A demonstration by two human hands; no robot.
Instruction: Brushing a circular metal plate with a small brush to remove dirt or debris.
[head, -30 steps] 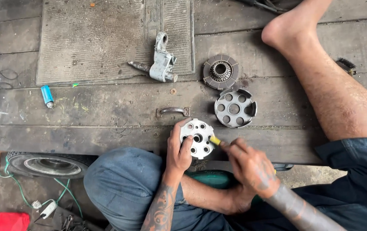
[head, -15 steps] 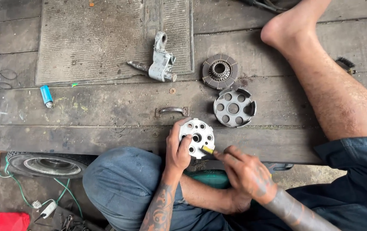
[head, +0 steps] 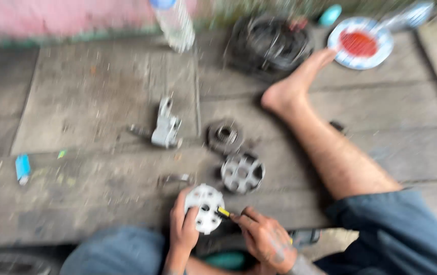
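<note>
Left hand (head: 184,230): raised from the near edge, wrist bent inward, fingers curled around the left rim of a pale round metal plate (head: 205,208), thumb pressed on its face. The plate is held upright-tilted just above the near planks, pierced with several holes.

Right hand (head: 265,238): reaching in from the right, knuckles up, fingers pinched closed on a small tool with a yellow band (head: 223,212). Its tip meets the plate near the central hole; whether it enters the hole cannot be told.

On the wooden floor (head: 91,198), just beyond the plate: a dark round hub with large holes (head: 242,172), and a toothed ring part (head: 224,135) farther off. Left of these, a grey cast bracket (head: 166,126). Far left, a small blue cylinder (head: 22,167).

Bare foot and leg (head: 305,112): stretched away to the far right, toes near a red and white dish (head: 361,42).

The whole view is motion-blurred; fine detail of every part is unreadable. Both forearms are cut off at the near edge.
</note>
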